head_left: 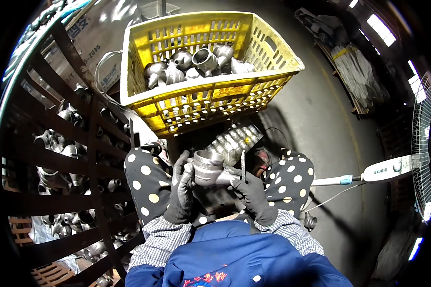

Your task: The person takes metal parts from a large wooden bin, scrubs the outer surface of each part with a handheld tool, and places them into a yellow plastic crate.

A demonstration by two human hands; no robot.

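A grey metal pipe casting (208,170) is held between my hands over my lap, its round threaded mouth facing up and its narrow end to the right. My left hand (180,191), in a dark glove, is closed against the casting's left side. My right hand (252,192), also gloved, is at the narrow end and grips a thin, pale, pointed rod (243,165) that stands nearly upright. The right fingertips touch the casting. Whether the rod is a file or a scraper cannot be made out.
Ahead, a yellow plastic crate (215,91) holds several similar castings (205,61). A shiny plastic-wrapped pack (234,143) lies below it. Left stands a rusty slatted metal bin (93,158) full of castings. To the right are a fan (392,167) and a small casting (310,221) on the floor.
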